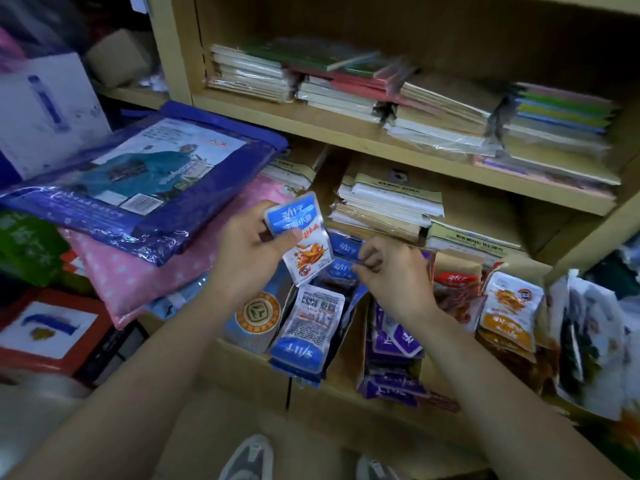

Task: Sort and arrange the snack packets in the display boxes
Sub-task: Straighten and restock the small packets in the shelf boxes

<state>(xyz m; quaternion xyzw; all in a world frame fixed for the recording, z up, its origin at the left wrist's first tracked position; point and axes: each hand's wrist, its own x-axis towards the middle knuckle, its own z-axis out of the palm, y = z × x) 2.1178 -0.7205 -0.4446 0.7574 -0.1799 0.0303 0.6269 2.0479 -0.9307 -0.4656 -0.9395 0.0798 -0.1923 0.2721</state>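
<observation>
The left hand [249, 251] holds a blue-and-white snack packet [301, 244] upright, thumb pressed across its front. The right hand [391, 268] hovers just beside it with fingers curled, its fingertips at the blue packets below; whether it grips 1 is unclear. Under the hands, a cardboard box [249, 370] holds a row of blue packets [308, 327], with purple packets [394, 341] and orange packets [509, 306] to the right. Stacked notebooks [346, 88] fill the wooden shelf [311, 114] behind. 2 shoes [247, 459] show below.
</observation>
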